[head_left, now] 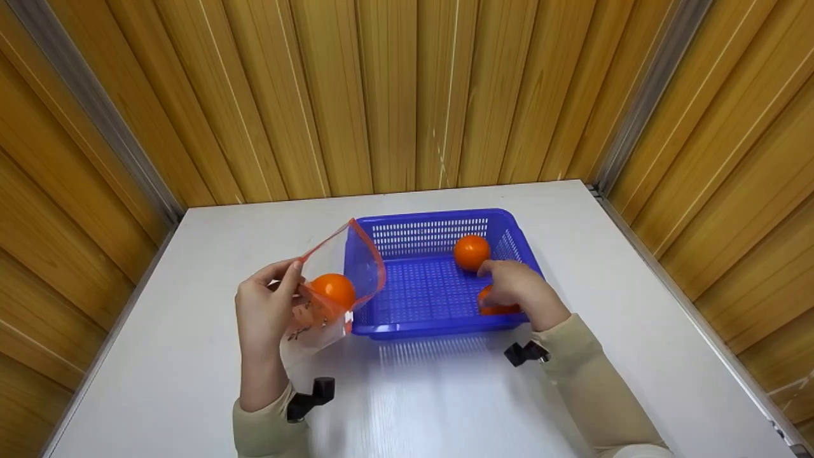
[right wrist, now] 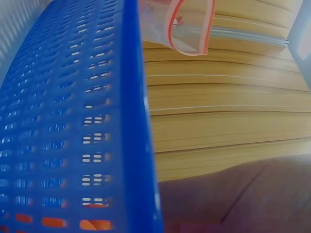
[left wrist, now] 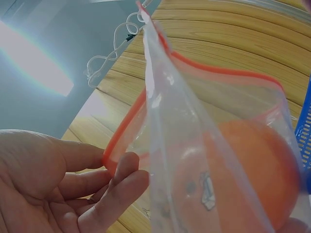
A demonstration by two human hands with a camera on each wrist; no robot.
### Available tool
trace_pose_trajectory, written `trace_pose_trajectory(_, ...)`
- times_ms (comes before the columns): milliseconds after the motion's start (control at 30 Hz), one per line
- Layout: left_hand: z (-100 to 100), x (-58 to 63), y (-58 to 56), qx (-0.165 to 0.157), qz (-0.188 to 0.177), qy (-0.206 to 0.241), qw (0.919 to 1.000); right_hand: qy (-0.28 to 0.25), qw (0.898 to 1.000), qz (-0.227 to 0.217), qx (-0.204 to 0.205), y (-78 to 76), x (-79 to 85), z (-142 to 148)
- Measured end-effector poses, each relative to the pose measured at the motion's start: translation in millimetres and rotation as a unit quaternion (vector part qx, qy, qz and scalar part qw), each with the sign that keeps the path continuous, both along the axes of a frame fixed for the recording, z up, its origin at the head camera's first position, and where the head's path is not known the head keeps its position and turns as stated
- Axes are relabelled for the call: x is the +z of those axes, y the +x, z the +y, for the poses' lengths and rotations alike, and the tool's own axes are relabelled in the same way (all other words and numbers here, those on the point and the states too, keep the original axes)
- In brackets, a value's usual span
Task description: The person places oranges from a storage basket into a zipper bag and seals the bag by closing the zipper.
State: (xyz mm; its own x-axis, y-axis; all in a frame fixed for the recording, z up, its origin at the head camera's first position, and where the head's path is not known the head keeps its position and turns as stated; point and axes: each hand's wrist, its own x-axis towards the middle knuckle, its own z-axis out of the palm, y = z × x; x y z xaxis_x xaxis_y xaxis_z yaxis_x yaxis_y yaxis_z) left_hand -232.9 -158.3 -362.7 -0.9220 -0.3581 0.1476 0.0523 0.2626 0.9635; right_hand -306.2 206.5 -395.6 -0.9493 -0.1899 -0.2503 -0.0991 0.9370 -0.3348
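Note:
My left hand (head_left: 264, 308) pinches the red-edged mouth of a clear zip bag (head_left: 343, 252) between thumb and fingers. The bag's mouth gapes toward the basket, and one orange (head_left: 334, 291) lies inside. In the left wrist view, the fingers (left wrist: 129, 182) hold the bag's red edge, and the orange (left wrist: 265, 165) shows through the plastic. Inside the blue basket (head_left: 439, 327), my right hand (head_left: 518, 283) grips a second orange (head_left: 499, 310), partly covering it. A third orange (head_left: 472, 252) sits just beyond those fingertips. In the right wrist view, the basket wall hides the fingertips.
The perforated basket stands on a white table (head_left: 413, 394), with the bag overlapping its left rim. Wood-look panels (head_left: 394, 95) enclose the back and both sides. Black camera mounts (head_left: 526, 353) are worn at both wrists.

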Motion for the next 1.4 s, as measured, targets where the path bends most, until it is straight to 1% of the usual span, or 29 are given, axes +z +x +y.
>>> trace_pose_trajectory(233,-1,-0.9,0.0,-0.001,0.0,-0.002,1.0,0.026,0.999,-0.033,0.009,-3.0,-7.6,2)
trace_pose_trajectory(600,-2,-0.5,-0.7,-0.004,0.011,0.012,0.9999,0.052,0.997,-0.049,0.033,-7.4,-13.8,2)
trace_pose_trajectory(767,-2,-0.5,-0.7,-0.001,0.009,0.008,0.9999,0.044,0.997,-0.061,0.019,-9.4,-17.0,3)
trace_pose_trajectory(900,-2,0.0,-0.4,0.001,0.006,0.003,1.0,0.025,0.998,-0.058,0.016,-9.4,-18.0,5)
trace_pose_trajectory(1033,-1,0.2,-0.7,0.001,0.002,0.003,1.0,-0.002,0.999,-0.038,0.016,-7.9,-15.3,9)
trace_pose_trajectory(1200,-1,0.2,-0.9,0.002,0.002,0.004,1.0,-0.061,0.998,-0.013,0.013,-5.5,-7.6,12)
trace_pose_trajectory(1333,-1,0.3,-0.8,0.002,0.001,0.003,1.0,-0.12,0.993,-0.012,-0.011,-3.5,-1.3,13)
trace_pose_trajectory(1400,-1,0.2,-0.6,0.003,0.001,0.003,1.0,-0.146,0.989,-0.008,-0.017,-2.7,1.5,12)
